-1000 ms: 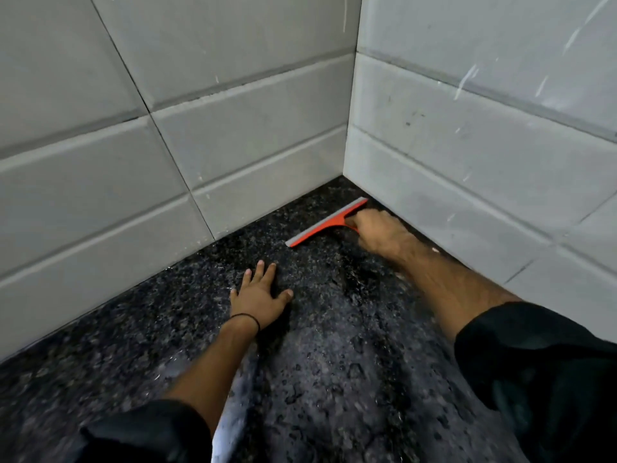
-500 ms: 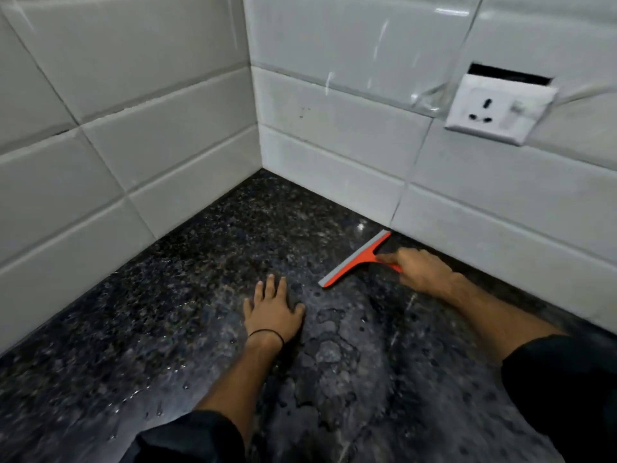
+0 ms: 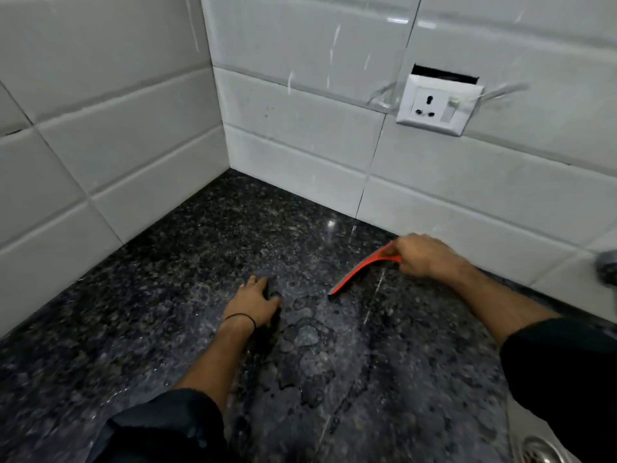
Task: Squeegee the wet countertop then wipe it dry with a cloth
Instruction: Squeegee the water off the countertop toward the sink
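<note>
A dark speckled granite countertop (image 3: 167, 295) fills the lower view, wet, with patches and beads of water in the middle. My right hand (image 3: 424, 257) grips the handle of a red squeegee (image 3: 359, 270) near the back wall; its blade rests slanted on the counter, its far end towards my left hand. My left hand (image 3: 253, 304) lies flat on the wet stone, fingers spread, a thin black band on its wrist. No cloth is in view.
White tiled walls (image 3: 300, 135) meet in a corner at the back. A white wall socket (image 3: 439, 106) sits above the right hand. A metal sink drain (image 3: 542, 451) shows at the bottom right, and a dark tap part (image 3: 607, 267) at the right edge.
My right hand has dragged the squeegee away from the corner, rightwards along the back wall. The view has swung right, bringing the socket and sink drain into sight. My left hand stays planted.
</note>
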Motion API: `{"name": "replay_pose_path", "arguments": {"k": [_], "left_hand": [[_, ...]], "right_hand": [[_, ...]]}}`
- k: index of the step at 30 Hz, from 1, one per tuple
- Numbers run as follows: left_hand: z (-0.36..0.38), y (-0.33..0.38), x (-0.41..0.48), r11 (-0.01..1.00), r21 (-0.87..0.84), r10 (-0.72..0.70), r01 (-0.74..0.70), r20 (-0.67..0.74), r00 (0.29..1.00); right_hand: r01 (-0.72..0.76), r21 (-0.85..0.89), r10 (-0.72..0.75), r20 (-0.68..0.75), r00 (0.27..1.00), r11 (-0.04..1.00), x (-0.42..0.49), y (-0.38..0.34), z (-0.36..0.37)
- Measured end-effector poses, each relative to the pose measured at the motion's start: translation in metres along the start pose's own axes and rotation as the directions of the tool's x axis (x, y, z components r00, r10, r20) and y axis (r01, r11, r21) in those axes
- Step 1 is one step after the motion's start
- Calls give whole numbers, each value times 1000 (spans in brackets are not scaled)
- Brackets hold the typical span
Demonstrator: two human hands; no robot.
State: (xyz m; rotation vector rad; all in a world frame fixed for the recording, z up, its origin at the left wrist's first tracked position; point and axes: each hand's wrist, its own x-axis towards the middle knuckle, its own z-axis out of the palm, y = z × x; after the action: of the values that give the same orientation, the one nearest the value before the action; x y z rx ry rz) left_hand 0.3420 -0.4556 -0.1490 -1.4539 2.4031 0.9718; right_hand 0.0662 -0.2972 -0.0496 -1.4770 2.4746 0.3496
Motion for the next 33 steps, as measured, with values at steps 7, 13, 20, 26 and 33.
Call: {"name": "replay_pose_path", "arguments": {"k": [7,13,20,26,33], "left_hand": [[-36,-82,-21,975,-208,-158,76,-416,896],[-70,-211,-36,892,-133,-450,431,-321,833],[-75,-230,-29,903,-77,-429,422,-206,880],[-77,-224,-28,889,-38,-450,455,-241,860],[-77,-221,-28,884,-57,-463,464,-241,853]], "right_hand": [[263,164,-246,-119,962,951,76,-140,-33],[464,112,-453,-115,884,879,140,-295,-46],[554,4,-541,-210,815,833,169,-411,-65],[513,-38,-513,-137,847,857,192,-422,-76],[480,-82,-487,-144,862,874,195,-436,-56]]}}
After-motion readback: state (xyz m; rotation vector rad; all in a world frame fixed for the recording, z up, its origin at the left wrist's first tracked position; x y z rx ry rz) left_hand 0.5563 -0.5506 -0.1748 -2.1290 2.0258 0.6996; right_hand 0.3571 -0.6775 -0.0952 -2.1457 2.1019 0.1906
